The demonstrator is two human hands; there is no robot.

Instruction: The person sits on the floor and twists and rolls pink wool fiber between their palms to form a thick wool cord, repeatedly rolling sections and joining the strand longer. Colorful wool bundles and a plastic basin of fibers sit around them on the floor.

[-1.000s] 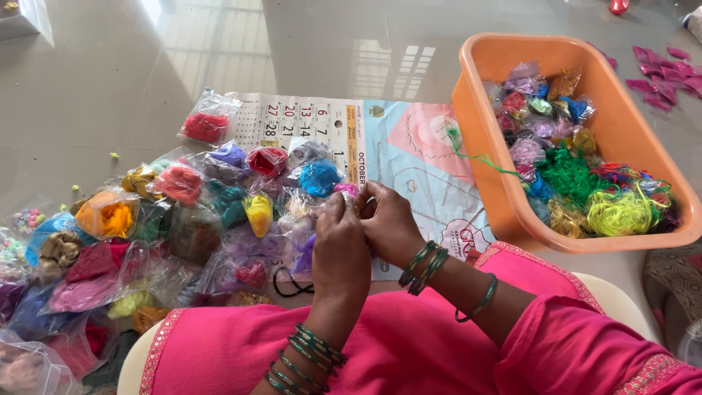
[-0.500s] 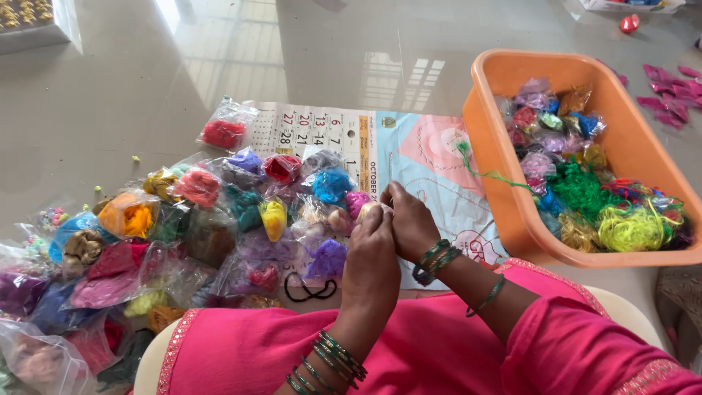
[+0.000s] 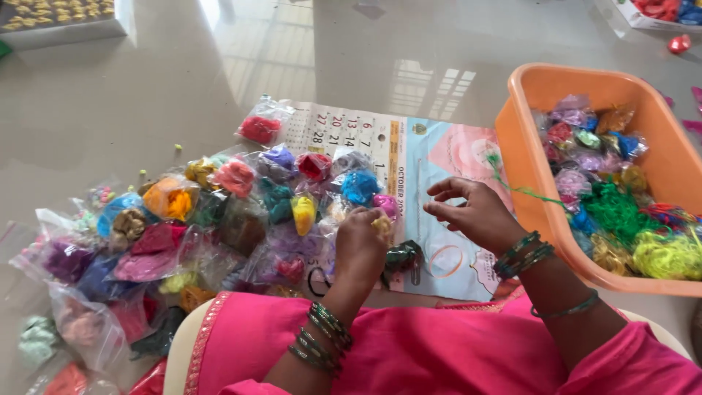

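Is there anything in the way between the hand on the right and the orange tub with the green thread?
Nothing visible blocks it. The right hand hovers over the paper calendar sheet, just beside the orange tub, with only bare sheet between them. A green thread trails over the tub's rim toward that hand. The left hand pinches a small yellow piece.

Orange tub (image 3: pixel 526 95), green thread (image 3: pixel 523 190), pink garment (image 3: pixel 439 351), pale blue calendar sheet (image 3: pixel 424 175)
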